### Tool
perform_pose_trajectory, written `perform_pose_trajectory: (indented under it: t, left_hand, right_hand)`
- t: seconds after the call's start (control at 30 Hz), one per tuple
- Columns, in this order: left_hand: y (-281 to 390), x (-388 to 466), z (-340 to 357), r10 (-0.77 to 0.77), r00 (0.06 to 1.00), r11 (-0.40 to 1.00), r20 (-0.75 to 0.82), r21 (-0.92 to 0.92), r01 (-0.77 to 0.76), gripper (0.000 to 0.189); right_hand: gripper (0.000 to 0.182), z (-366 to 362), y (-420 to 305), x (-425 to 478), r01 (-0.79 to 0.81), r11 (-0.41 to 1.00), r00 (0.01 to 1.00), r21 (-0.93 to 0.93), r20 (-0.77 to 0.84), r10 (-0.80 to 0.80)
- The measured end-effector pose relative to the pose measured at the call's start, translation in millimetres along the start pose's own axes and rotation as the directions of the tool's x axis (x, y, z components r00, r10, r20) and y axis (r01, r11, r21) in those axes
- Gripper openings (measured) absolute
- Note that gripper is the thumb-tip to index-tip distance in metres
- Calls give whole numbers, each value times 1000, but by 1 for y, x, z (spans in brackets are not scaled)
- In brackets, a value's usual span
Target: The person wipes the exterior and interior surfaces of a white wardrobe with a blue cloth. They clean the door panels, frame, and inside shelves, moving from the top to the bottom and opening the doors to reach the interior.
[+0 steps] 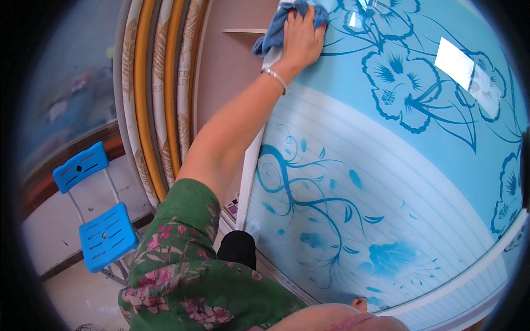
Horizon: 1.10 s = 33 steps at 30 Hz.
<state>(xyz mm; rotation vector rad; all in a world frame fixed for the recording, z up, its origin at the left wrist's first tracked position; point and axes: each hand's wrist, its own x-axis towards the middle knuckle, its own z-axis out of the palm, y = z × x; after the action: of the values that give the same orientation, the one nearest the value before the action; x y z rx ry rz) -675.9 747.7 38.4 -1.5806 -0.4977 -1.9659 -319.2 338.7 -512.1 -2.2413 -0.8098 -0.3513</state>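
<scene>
My left hand, with a bracelet at the wrist, reaches to the top of the view. Its spread fingers press on a bunched blue cloth at the edge of a glossy panel with blue flower prints. Below that panel lies a paler striped one with blue scrolls and leaves, edged by a white frame. At the bottom, a small part of my right hand shows by the pale panel; my arm hides the rest, so what it holds cannot be seen.
A blue folding chair stands on the floor at the left, near a wall. Tall items with leaf prints and orange strips stand between it and the panels. A small shelf juts near the cloth. A rounded black thing is beside my sleeve.
</scene>
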Motion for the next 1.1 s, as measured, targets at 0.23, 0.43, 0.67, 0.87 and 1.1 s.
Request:
perform_pose_trajectory:
  t: [0.23,0.43,0.67,0.87,1.1]
  left_hand:
    - [88,-12,12,23,998,996,-64,93,-17,57]
    - [158,-115,-30,481,833,866,272,-293,-405,59]
    - [49,-101,-37,213,950,973,227,-137,-185,66]
    - [27,-116,-31,29,1000,995,4,93,-29,58]
    - [161,-201,-57,65,923,995,379,-97,-30,67]
  right_hand:
    - [13,-11,-21,-4,19,997,997,75,67,-24]
    - [12,-16,-17,-2,-24,998,999,63,47,21]
    - [13,-19,-22,-2,4,995,998,95,64,-10]
    - [14,-19,-27,-3,-8,993,994,118,105,-4]
    - [12,-15,-20,-3,5,987,995,164,102,-22]
